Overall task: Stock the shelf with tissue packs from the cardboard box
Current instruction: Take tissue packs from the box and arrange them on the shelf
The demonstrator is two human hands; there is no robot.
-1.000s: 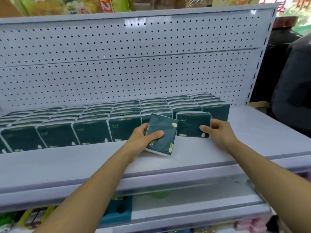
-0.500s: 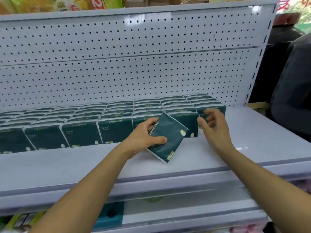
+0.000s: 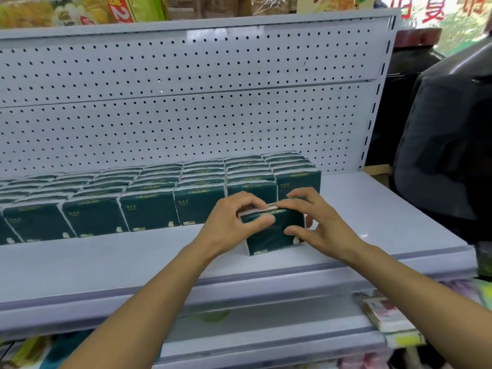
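Observation:
A dark green tissue pack (image 3: 274, 234) stands upright on the white shelf (image 3: 133, 259), just in front of the stocked rows of dark green tissue packs (image 3: 149, 190). My left hand (image 3: 234, 222) grips its left top corner, thumb on the front face. My right hand (image 3: 316, 225) holds its right side, fingers across the top edge and thumb on the front. The cardboard box is out of view.
The white pegboard back panel (image 3: 186, 102) rises behind the rows. To the right of the rows the shelf surface (image 3: 372, 209) is bare. A dark bulky object (image 3: 447, 145) stands at the right. Lower shelves hold other goods (image 3: 383, 312).
My left hand has turned the tilted pack upright and set it on the shelf. My right hand left the front-row pack and came onto this pack.

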